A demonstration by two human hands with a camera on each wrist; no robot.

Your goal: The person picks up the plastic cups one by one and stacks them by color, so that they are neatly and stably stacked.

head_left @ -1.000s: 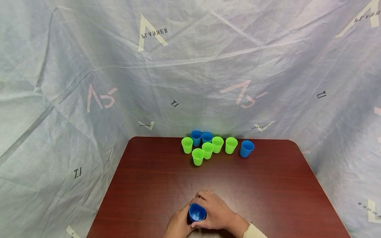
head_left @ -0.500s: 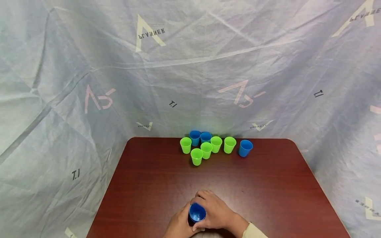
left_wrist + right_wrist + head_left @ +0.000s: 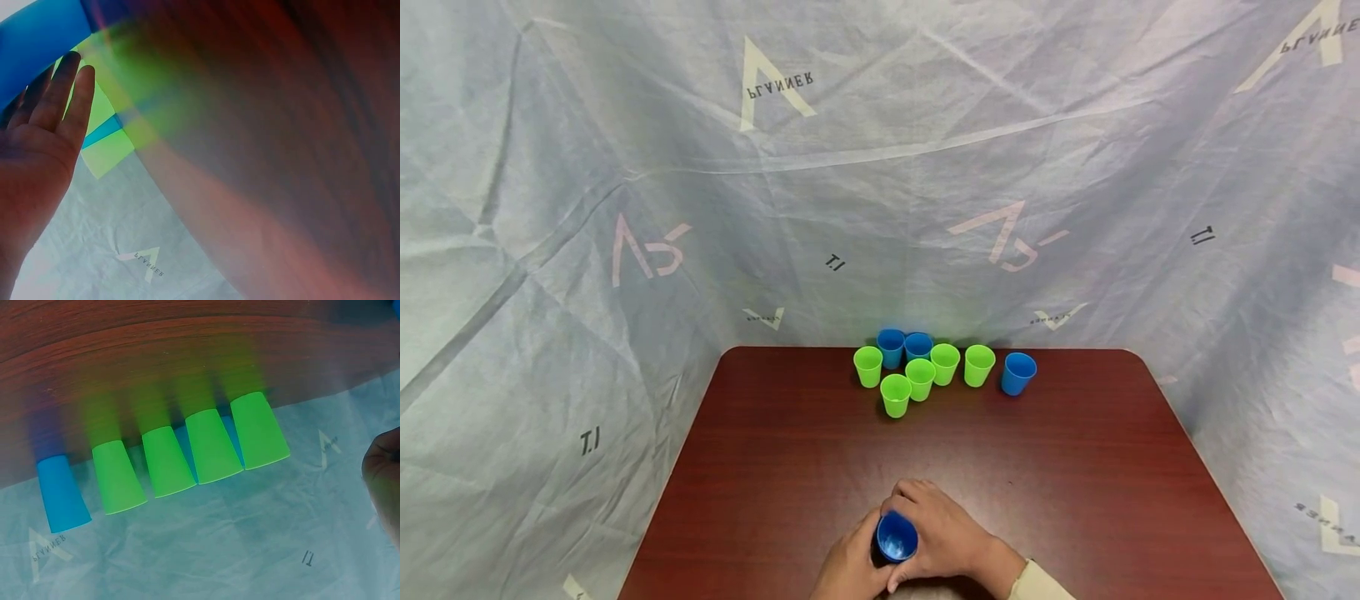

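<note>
At the near side of the table, a bit left of center, blue cup is mouth up, clamped between two hands. Left hand wraps its left side; right hand wraps the right, thumb across the near side, and the hands meet around it. Can't tell if the base touches the wood. Left wrist view: fingers run up against the cup wall. Right wrist view only catches part of the right hand. Cream sleeve on the right arm. Far edge, well apart from the hands: five green cups, upright, two blue cups behind them, lone blue cup at the right end. Pale printed sheet hangs behind.
</note>
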